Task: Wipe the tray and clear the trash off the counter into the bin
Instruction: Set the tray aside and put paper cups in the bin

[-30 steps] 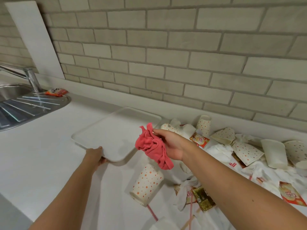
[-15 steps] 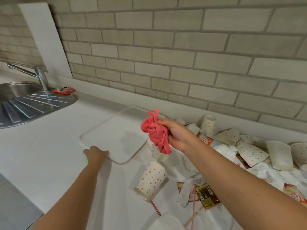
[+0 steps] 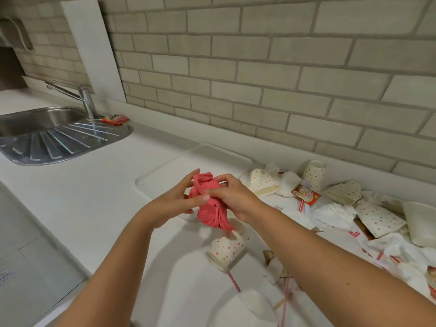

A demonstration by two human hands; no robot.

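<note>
both hands bunched on the red rag, gonna fold it flat so it wipes the tray evenly

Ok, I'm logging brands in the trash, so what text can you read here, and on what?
Red-and-cream sachet beside the cups: logo too blurred to read.
Orange packet by the tap: white lettering, unreadable.
Label on the cabinet front: too small.
Nothing reads clearly.

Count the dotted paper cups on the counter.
5: nearest cup below the red cloth; crushed cup beside the tray; standing cup by the wall; two flattened cups further right. More may be hidden.
</note>
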